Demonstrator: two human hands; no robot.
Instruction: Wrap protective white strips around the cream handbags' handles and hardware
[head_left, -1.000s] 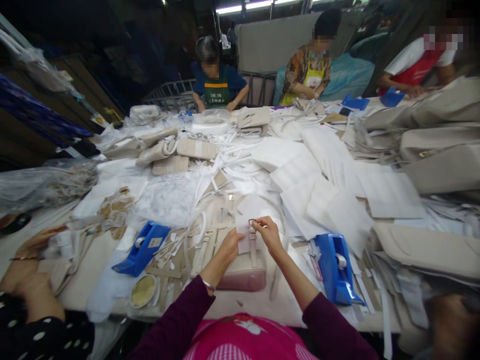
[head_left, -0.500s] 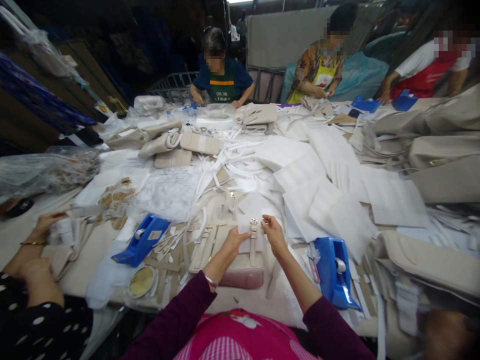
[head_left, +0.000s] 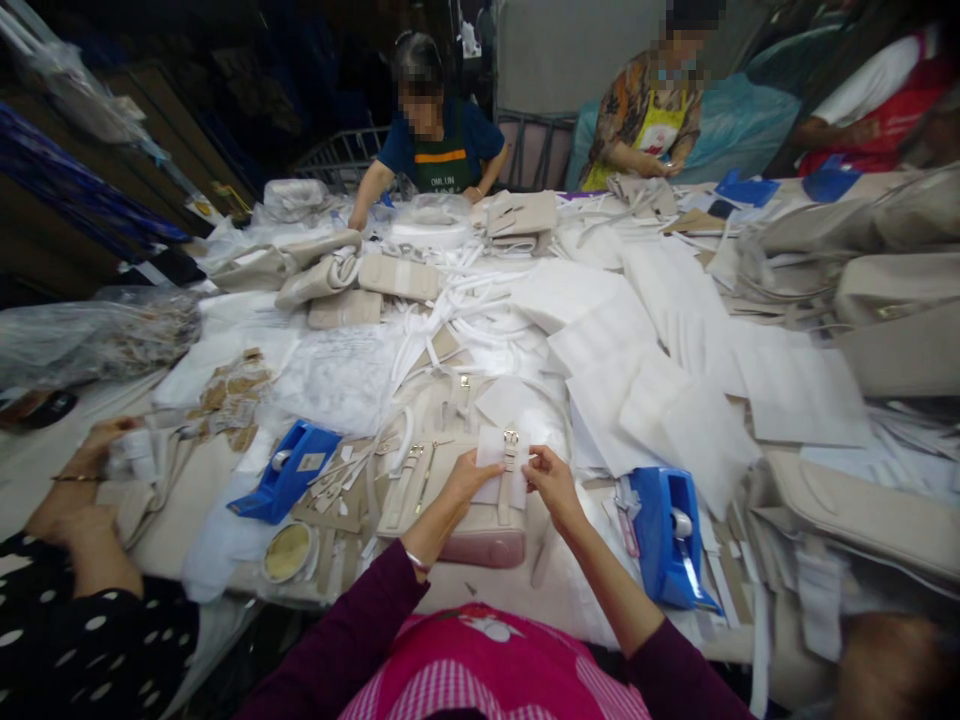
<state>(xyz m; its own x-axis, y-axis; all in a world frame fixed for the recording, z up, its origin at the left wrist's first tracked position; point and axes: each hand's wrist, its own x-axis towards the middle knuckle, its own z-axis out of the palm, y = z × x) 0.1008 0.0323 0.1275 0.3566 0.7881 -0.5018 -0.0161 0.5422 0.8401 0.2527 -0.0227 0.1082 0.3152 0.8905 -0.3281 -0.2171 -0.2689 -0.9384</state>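
A beige handbag (head_left: 439,505) with a pink-toned bottom lies on the table in front of me. A small white foam sheet (head_left: 491,448) is tucked behind its right-hand buckled strap (head_left: 511,478). My left hand (head_left: 456,490) is closed on the sheet's left side, its thumb pressed flat near the strap. At the sheet's right edge, the thumb and fingers of my right hand (head_left: 555,485) pinch together just beside the buckle. A second buckled strap (head_left: 409,480) and a zip show on the bag's left part.
Blue tape dispensers flank the bag, one at left (head_left: 289,470) and one at right (head_left: 667,540). White foam sheets (head_left: 600,330) spread beyond it. A round tub (head_left: 289,552) stands near the front edge. A co-worker's hands (head_left: 94,470) are at left; other people work across the table.
My right hand has come down slightly, its fingers closing from spread to a pinch at the sheet's edge. My left hand keeps its hold. A co-worker across has reached an arm out leftward.
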